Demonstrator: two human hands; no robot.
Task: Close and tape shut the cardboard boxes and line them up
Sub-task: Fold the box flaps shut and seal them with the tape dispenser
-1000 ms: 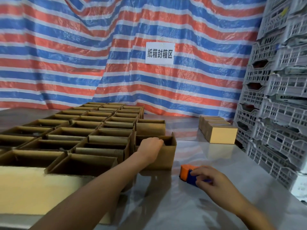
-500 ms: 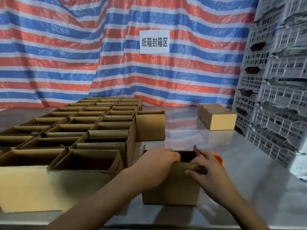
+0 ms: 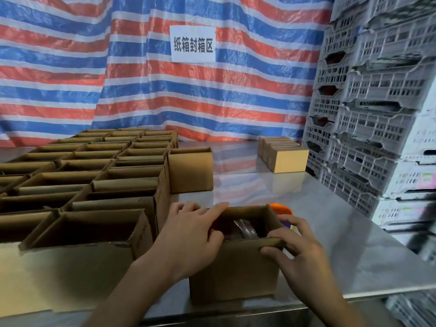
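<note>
An open cardboard box (image 3: pixel 232 272) stands at the table's near edge, its flaps still up and something shiny inside. My left hand (image 3: pixel 188 237) lies over its left flap, fingers curled over the rim into the opening. My right hand (image 3: pixel 297 246) pinches the near right corner of the box's front flap. An orange and blue tape dispenser (image 3: pixel 282 210) peeks out just behind the box's right side, mostly hidden. A single open box (image 3: pixel 190 169) stands apart farther back.
Several rows of open cardboard boxes (image 3: pixel 94 175) fill the left of the steel table (image 3: pixel 342 244). Closed boxes (image 3: pixel 284 156) line up at the back right. Stacked grey plastic crates (image 3: pixel 377 102) stand to the right. A striped tarp with a sign (image 3: pixel 193 43) hangs behind.
The box was pulled out of the rows toward the near edge. My right hand let go of the tape dispenser and took the box's front flap; my left hand stays on the left rim.
</note>
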